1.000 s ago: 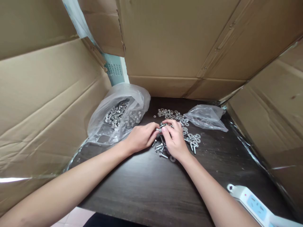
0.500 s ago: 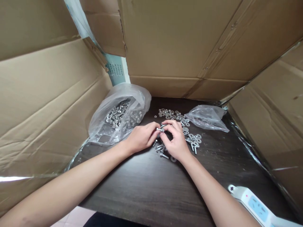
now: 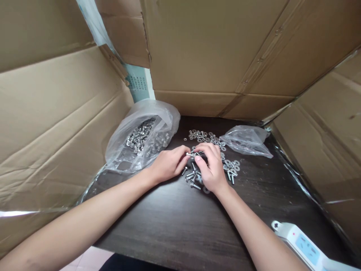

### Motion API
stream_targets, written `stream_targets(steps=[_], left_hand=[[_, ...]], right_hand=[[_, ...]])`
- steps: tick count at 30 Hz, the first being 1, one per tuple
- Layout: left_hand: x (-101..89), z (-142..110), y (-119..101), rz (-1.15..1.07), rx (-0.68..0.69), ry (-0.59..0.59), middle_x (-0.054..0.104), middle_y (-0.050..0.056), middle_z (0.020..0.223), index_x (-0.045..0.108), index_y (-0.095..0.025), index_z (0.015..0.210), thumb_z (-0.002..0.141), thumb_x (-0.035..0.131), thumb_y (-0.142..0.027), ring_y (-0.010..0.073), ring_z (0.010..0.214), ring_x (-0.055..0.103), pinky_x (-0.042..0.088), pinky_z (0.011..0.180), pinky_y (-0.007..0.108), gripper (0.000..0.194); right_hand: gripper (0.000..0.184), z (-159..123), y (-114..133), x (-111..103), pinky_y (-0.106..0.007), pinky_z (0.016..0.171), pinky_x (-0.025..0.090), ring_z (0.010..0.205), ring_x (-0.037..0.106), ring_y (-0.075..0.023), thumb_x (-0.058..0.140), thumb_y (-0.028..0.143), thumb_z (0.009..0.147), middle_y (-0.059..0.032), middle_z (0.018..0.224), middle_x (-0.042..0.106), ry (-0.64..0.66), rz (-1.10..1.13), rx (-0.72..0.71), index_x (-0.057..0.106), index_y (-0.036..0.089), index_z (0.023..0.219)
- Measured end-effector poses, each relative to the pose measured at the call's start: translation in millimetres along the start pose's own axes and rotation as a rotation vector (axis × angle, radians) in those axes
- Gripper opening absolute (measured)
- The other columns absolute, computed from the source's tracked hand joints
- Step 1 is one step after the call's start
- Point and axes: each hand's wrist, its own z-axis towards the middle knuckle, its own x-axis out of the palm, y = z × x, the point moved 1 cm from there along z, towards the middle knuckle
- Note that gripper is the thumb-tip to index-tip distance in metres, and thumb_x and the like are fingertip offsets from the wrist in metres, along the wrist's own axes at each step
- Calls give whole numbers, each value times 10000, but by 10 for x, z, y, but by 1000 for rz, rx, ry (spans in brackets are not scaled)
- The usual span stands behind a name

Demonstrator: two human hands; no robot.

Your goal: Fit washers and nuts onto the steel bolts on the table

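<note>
My left hand (image 3: 170, 163) pinches a small silver bolt (image 3: 189, 154) between thumb and forefinger, just above the dark table. From the other side, the thumb and curled fingers of my right hand (image 3: 212, 167) lie around the bolt's right end. Whether a nut or washer sits on that end is too small to tell. Below the hands lies a loose group of bolts (image 3: 194, 177). Beyond and right of my right hand are scattered washers (image 3: 235, 165) and nuts (image 3: 216, 142), partly hidden by it.
A clear plastic bag (image 3: 166, 113) holding many bolts stands open at the left. Another plastic bag (image 3: 251, 140), crumpled, lies at the back right. Cardboard walls (image 3: 203, 56) enclose the dark table (image 3: 175, 222). A white power strip (image 3: 299, 241) rests at the front right.
My right thumb and fingers have shifted slightly right along the bolt, uncovering more of the bolts below. The left hand keeps its pinch in nearly the same place.
</note>
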Motion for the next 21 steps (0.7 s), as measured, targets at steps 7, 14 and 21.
stream_targets(steps=[7, 14, 21], left_hand=[[11, -4, 17, 1, -10, -40, 748, 52, 977, 569, -205, 1122, 1042, 428, -310, 194, 830, 732, 536, 707, 285, 193], [10, 4, 32, 8, -30, -66, 737, 41, 915, 571, -201, 1121, 1037, 439, -299, 188, 774, 720, 531, 695, 282, 185], [3, 2, 35, 15, -33, -58, 734, 38, 912, 575, -206, 1122, 1035, 444, -303, 186, 779, 720, 535, 701, 276, 184]], right_hand=[[214, -2, -19, -1, -506, 957, 433, 1070, 552, -290, 501, 268, 954, -75, 1056, 663, 72, -17, 27, 652, 239, 805], [132, 15, -17, -33, -500, 951, 461, 1063, 578, -291, 532, 251, 907, -86, 1097, 646, 23, 2, -24, 659, 236, 876], [160, 11, -1, -20, -506, 970, 481, 1106, 585, -302, 550, 250, 889, -97, 1141, 637, 20, 15, -11, 663, 238, 1002]])
